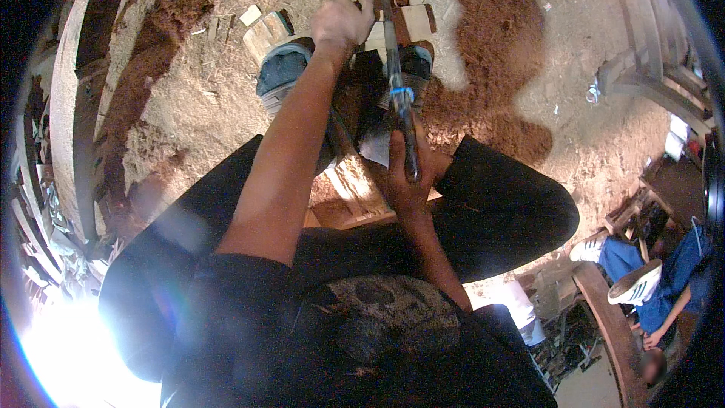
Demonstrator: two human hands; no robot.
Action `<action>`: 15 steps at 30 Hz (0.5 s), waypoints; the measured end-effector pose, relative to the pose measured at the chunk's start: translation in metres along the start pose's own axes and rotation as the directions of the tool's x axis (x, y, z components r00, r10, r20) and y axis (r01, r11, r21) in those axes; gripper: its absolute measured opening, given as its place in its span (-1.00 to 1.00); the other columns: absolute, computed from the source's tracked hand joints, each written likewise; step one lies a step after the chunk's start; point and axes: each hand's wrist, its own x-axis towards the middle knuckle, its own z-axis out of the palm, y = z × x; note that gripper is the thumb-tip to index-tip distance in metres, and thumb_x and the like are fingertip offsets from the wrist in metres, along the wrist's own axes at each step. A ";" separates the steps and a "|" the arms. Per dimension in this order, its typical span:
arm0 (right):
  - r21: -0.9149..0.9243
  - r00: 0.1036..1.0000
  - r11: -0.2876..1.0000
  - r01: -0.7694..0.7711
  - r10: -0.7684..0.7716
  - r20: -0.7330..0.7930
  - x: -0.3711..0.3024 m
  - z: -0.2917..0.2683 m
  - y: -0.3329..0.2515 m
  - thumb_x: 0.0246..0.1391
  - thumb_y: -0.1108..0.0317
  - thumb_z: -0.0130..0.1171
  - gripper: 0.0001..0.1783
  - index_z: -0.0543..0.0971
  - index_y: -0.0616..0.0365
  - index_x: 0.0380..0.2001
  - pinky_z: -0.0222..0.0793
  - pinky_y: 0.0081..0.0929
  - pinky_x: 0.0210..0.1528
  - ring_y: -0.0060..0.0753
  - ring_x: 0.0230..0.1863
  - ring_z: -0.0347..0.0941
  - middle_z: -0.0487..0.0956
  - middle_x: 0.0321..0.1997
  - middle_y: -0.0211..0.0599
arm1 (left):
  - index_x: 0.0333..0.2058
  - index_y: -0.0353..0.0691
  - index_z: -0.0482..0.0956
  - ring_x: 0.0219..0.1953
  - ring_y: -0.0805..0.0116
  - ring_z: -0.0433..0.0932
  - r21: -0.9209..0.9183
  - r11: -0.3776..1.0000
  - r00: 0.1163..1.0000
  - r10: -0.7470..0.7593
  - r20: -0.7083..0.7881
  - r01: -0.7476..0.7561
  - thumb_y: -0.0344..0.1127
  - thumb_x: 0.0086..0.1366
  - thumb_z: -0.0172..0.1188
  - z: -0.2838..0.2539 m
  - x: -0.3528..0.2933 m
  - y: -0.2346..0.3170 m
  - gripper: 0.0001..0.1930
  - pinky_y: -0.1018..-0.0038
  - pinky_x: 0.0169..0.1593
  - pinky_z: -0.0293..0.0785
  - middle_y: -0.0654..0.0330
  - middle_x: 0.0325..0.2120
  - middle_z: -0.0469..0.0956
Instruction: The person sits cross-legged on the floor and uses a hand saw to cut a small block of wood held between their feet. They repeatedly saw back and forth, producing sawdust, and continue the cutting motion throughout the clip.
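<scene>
My right hand (414, 170) is wrapped round the dark handle of a long, narrow-bladed hand tool (392, 57) with a blue band near its grip. The blade points away from me, past my feet, and is seen almost edge-on, so its exact kind is unclear. My left hand (341, 24) is closed beside the blade, gripping a brown wooden piece (399, 24) that lies across by my shoes; its fingers are partly hidden. My left shoe (285, 66) rests against a pale wood block (266, 34), and my right shoe (417, 60) is partly behind the tool.
A wooden stool or frame (355, 185) shows between my legs. Reddish sawdust (498, 38) and wood scraps cover the ground. Curved timbers (83, 106) stand at the left, with more beams (642, 83) at the right. Another person in blue trousers (664, 272) sits at the lower right.
</scene>
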 end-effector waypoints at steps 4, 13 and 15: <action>0.117 0.973 0.967 -0.226 0.218 0.076 0.032 0.001 -0.036 0.34 0.25 0.10 -0.59 0.49 0.30 0.12 0.37 -0.58 -0.26 -0.63 -0.35 0.40 0.54 -0.35 -0.38 | -0.18 -0.31 0.70 -0.04 -0.09 0.65 0.039 0.999 1.000 0.020 -0.008 -0.020 0.12 0.38 -0.20 0.001 -0.002 -0.001 -0.37 0.12 0.06 0.55 -0.18 -0.16 0.66; 0.074 1.000 0.997 0.021 -0.019 -0.019 0.038 0.016 -0.004 0.28 0.27 0.16 -0.59 0.49 0.27 0.11 0.39 -0.51 -0.42 -0.61 -0.50 0.40 0.54 -0.49 -0.34 | -0.11 -0.22 0.70 -0.01 -0.11 0.63 0.096 0.984 0.987 0.141 0.071 -0.148 0.04 0.38 -0.18 0.034 0.035 -0.012 -0.45 0.09 0.08 0.54 -0.11 -0.09 0.65; 0.087 0.996 0.994 0.071 -0.066 -0.055 0.038 0.020 0.000 0.28 0.27 0.16 -0.57 0.48 0.28 0.13 0.40 -0.49 -0.42 -0.60 -0.50 0.41 0.55 -0.49 -0.34 | -0.09 -0.23 0.69 0.01 -0.12 0.62 0.049 0.994 0.995 0.095 0.030 -0.096 0.04 0.37 -0.18 0.040 0.036 -0.013 -0.45 0.10 0.10 0.53 -0.11 -0.07 0.64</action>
